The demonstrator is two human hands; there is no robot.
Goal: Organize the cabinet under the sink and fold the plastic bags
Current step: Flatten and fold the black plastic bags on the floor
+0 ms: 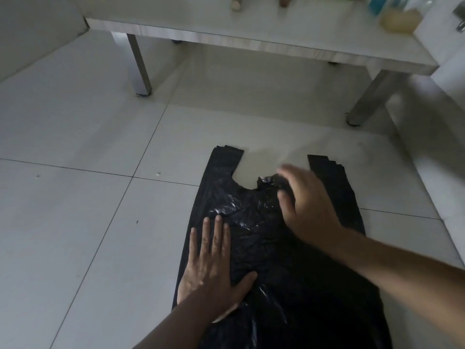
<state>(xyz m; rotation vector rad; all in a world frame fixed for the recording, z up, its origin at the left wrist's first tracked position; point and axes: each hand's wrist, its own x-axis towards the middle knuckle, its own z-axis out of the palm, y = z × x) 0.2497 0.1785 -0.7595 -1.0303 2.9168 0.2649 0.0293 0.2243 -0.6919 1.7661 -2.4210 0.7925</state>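
At the far right of the low surface I see a clear container holding something pale yellow; what it is I cannot tell, since the top of the view cuts it off; beside it stands a teal item, also cropped, and two brownish objects stand further left on the same surface; they are too cut off to name.

On the tiled floor, in front of the surface, I have the black plastic bag spread out flat; it is a vest-type bag, its two handle straps pointing away from me towards the surface, the left strap and the right strap lying apart with a U-shaped gap between them; the plastic is wrinkled and glossy, catching light in a few creases; its near end runs out of the bottom of the view.

My left hand lies flat on the left part of the bag, fingers straight and together, thumb spread, pressing the plastic down; my right hand is over the upper middle of the bag near the mouth, fingers loosely spread and blurred, holding nothing that I can see; whether it touches the plastic I cannot tell.
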